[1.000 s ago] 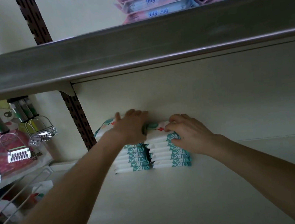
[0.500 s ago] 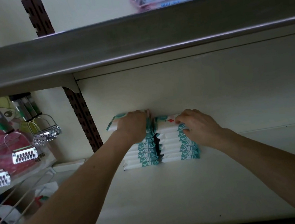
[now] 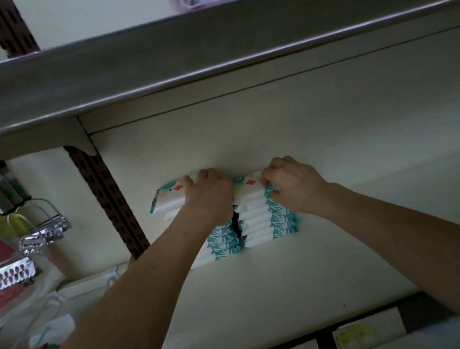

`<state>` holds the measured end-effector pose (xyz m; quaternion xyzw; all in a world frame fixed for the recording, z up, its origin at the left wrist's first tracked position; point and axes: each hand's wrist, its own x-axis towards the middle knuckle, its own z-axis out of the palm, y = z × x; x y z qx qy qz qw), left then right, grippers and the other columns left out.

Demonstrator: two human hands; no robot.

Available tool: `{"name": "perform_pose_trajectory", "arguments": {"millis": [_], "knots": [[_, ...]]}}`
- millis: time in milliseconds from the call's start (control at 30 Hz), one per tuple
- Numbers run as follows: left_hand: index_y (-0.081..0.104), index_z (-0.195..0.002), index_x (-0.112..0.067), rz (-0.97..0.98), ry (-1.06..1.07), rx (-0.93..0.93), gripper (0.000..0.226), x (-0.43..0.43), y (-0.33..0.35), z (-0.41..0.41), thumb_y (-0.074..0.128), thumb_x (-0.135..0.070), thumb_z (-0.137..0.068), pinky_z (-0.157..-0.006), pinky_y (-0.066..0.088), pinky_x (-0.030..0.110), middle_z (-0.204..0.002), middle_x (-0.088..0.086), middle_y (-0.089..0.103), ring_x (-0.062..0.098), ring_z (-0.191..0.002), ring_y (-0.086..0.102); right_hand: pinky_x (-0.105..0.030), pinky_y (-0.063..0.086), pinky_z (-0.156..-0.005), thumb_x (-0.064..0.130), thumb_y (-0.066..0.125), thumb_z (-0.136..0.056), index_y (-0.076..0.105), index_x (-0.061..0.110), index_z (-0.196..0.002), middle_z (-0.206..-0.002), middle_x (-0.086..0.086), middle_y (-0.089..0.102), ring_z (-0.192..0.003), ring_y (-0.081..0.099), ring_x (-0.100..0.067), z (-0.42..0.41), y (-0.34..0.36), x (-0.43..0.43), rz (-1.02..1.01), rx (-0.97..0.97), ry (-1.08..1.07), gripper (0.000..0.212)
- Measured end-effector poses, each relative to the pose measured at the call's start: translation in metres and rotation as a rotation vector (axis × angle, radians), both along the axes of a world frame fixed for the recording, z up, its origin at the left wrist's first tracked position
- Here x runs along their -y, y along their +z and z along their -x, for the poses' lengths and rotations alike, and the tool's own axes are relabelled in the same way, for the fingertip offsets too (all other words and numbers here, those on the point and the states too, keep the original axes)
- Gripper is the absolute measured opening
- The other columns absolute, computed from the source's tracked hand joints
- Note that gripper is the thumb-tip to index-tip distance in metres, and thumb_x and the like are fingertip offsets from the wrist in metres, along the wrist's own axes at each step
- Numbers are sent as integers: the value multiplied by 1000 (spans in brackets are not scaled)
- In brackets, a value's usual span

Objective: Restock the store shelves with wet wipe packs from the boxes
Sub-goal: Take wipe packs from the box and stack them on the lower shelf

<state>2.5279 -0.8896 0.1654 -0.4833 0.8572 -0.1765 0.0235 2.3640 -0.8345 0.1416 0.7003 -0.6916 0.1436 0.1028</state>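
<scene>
Head view looks under the upper shelf (image 3: 208,55) onto the lower shelf (image 3: 266,291), where two piles of wet wipe packs stand side by side against the back wall, near the left end. The left stack (image 3: 168,200) and the right stack (image 3: 258,223) almost touch, with only a dark slit between them. The left grip (image 3: 210,198) lies on top of the left stack, its fingers bent over the far edge of the top pack. The right grip (image 3: 294,188) is curled and pinches the right edge of the upper packs of the right stack. I judge that the person is squaring these piles after placing them. So the work seems to be at an early stage: most of the lower shelf, to the right and in front, is bare. No boxes are in view, so how many packs are left I cannot say.
</scene>
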Motion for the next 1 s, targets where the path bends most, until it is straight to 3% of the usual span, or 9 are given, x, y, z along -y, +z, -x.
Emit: {"name": "perform_pose_trajectory", "arguments": {"millis": [67, 133, 267, 433, 1000], "knots": [[42, -139, -17, 2, -38, 15, 50, -4, -1, 9, 54, -21, -91, -113, 14, 59, -141, 12, 41, 31, -137, 28, -33, 44, -82, 15, 52, -94, 57, 15, -125, -125, -8, 50, -117, 44, -24, 0, 2, -4, 8, 2, -13, 32], [43, -141, -23, 2, -81, 30, 50, -10, -2, 20, 53, -23, -91, -114, 11, 60, -136, 10, 48, 31, -136, 29, -34, 45, -84, 16, 51, -94, 56, 14, -126, -126, -8, 50, -118, 44, -24, 0, 2, -10, 11, 10, -25, 32], [48, -134, -25, 6, -138, 68, 41, -21, -6, 40, 49, -26, -93, -112, 14, 61, -122, 4, 57, 26, -128, 38, -32, 43, -85, 18, 52, -94, 55, 15, -127, -125, -8, 51, -117, 45, -24, 5, -2, -25, 2, 40, -46, 33], [43, -140, -23, 7, -190, 42, 46, -41, -5, 64, 51, -30, -95, -112, 14, 59, -131, 8, 52, 28, -128, 39, -34, 45, -86, 20, 53, -94, 59, 13, -123, -121, -8, 55, -114, 50, -26, 21, -7, -48, -16, 59, -101, 31], [48, -133, -26, -91, -448, -17, 39, -186, -14, 211, 50, -24, -94, -107, 20, 48, -122, 4, 49, 25, -115, 49, -32, 45, -89, 22, 50, -93, 61, 15, -118, -121, -4, 61, -112, 55, -23, 141, -12, -212, -81, 140, -386, 28]]}}
